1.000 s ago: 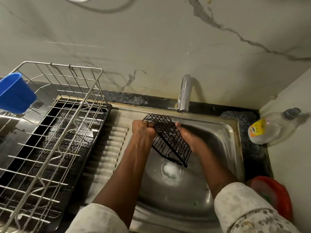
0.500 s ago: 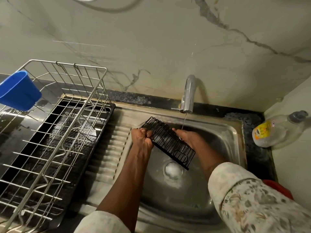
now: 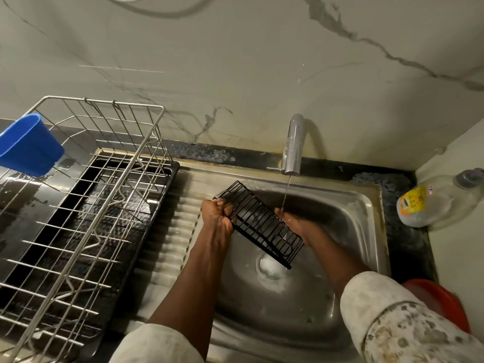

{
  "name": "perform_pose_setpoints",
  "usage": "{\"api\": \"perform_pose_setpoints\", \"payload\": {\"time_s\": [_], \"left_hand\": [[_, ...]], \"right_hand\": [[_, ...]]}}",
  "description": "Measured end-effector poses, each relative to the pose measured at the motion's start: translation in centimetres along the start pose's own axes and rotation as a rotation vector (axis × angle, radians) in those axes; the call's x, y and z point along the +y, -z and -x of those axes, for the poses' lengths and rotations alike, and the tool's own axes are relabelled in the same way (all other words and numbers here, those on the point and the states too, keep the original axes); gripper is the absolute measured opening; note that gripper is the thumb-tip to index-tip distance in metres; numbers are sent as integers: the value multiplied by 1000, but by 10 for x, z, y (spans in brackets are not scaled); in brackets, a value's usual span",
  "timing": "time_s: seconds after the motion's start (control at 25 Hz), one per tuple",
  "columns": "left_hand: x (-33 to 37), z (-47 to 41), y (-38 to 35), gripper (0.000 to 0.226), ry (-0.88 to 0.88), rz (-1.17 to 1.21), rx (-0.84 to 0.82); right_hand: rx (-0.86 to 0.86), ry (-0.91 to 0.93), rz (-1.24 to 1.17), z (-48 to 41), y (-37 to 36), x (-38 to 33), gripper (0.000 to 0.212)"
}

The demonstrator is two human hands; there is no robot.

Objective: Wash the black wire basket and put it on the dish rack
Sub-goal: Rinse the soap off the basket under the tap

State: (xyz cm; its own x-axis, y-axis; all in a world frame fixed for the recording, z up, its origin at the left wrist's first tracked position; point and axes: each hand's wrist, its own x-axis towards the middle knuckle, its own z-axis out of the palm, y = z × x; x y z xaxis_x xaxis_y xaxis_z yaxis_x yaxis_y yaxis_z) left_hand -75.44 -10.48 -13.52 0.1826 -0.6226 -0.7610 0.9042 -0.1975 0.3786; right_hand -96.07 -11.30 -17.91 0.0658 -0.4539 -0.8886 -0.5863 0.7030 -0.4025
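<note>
Dark counter [image 3: 209, 153] holds the sink [image 3: 366, 200]; dish rack [image 3: 78, 231] left; bottle [image 3: 429, 205] right.

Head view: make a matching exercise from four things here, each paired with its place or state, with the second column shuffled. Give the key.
1. black wire basket
2. blue cup
3. clear bottle
4. tap

A. at the far left, by the dish rack
B. right of the sink, with a yellow label
C. running a thin stream of water
D. gripped by the left hand over the sink

Pairs: 1-D, 2-A, 3-B, 4-C.
</note>
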Motion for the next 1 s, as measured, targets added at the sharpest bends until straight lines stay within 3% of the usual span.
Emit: {"api": "perform_pose_setpoints", "payload": {"time_s": [0.12,0.28,0.36,0.52,0.64,0.72,0.88,1.0], "left_hand": [[-1,0,2,38,-4,-54,-15],[8,7,18,42,131,-339,-133],[13,10,21,43,147,-430,-161],[-5,9,12,38,10,-620,-10],[-16,3,9,37,-36,-532,36],[-17,0,10,37,-29,-496,93],[-20,-22,15,27,18,-258,299],[-28,-16,0,42,-3,-155,317]], "right_hand": [[-59,-197,-197,-13,-3,17,88],[150,-88,-75,-7,8,9,74],[176,-84,-78,-8,18,9,73],[168,-40,-42,-6,19,2,65],[169,97,-1,1,1,-22,57],[145,123,27,10,-10,-44,72],[8,432,187,25,-23,-76,81],[237,509,213,10,-12,-59,101]]}}
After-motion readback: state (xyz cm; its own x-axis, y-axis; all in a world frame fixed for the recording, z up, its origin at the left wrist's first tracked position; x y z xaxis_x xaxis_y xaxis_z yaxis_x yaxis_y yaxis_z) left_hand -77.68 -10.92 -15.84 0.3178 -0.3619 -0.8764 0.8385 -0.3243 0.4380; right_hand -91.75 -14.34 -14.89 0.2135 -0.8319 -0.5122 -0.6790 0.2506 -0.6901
